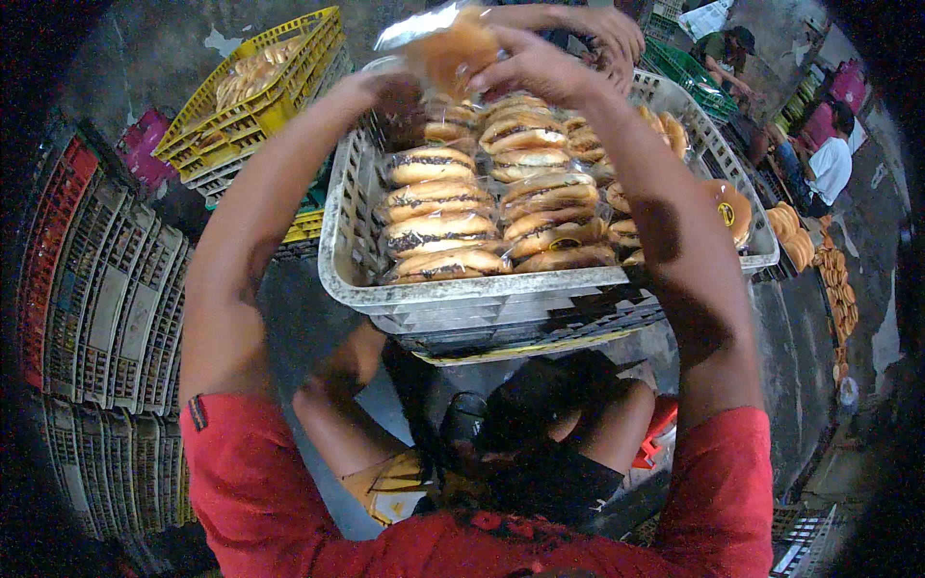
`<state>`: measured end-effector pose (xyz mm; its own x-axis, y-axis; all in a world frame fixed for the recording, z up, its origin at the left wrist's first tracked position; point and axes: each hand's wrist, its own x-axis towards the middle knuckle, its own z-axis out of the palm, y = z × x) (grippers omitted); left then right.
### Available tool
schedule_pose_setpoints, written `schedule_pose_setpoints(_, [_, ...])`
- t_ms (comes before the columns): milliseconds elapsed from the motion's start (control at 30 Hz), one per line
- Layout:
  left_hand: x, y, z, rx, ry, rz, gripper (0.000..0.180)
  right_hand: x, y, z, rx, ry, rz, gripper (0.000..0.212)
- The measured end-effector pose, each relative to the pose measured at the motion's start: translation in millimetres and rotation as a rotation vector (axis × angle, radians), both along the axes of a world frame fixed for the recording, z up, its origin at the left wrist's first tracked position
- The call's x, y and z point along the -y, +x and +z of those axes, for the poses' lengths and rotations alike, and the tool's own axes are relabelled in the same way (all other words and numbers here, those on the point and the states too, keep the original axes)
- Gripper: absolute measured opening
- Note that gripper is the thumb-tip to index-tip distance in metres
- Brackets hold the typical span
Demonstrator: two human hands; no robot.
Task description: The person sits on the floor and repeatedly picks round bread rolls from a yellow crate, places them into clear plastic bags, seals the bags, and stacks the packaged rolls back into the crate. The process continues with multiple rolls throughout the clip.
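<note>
A plastic-wrapped bun (448, 60), smeared by motion, is raised over the far left part of a white plastic crate (332, 255). My right hand (535, 69) grips it from the right with bent fingers. My left hand (393, 96) is at the crate's far left corner, close beside the same bun; shadow and blur hide its fingers. Inside the crate, wrapped buns with dark filling (443, 231) stand on edge in rows. One more wrapped bun (730, 212) with a yellow label leans at the right side.
Another person's hand (607, 39) reaches in beyond the crate. Yellow crates (260, 116) with buns stand at far left, and stacked crates (116, 299) line the left side. Two people sit at far right, near rows of buns (836, 289) on the floor.
</note>
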<state>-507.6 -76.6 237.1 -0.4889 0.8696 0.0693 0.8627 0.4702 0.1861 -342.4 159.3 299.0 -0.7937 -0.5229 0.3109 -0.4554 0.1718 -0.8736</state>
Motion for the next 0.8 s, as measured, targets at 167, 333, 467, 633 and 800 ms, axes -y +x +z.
schedule_pose_setpoints(167, [-38, 28, 51, -0.098, -0.140, 0.132, 0.031, 18, -3, -56, -0.468, 1.085, -0.386, 0.059])
schedule_pose_setpoints(333, [-48, 50, 84, -0.045, 0.338, 0.267, 0.028, 10, -20, -71, -0.278, 1.118, -0.052, 0.055])
schedule_pose_setpoints(467, [-43, 136, 116, 0.043, 0.770, 0.431, 0.022, -15, -24, -40, 0.020, 0.714, -0.161, 0.041])
schedule_pose_setpoints(633, [6, 215, 84, 0.111, 1.033, 0.374, 0.024, -16, 39, 9, 0.512, -0.360, -0.054, 0.033])
schedule_pose_setpoints(800, [6, 319, 51, 0.242, 0.795, 0.253, 0.027, 9, 126, -14, 0.442, -0.628, -0.139, 0.034])
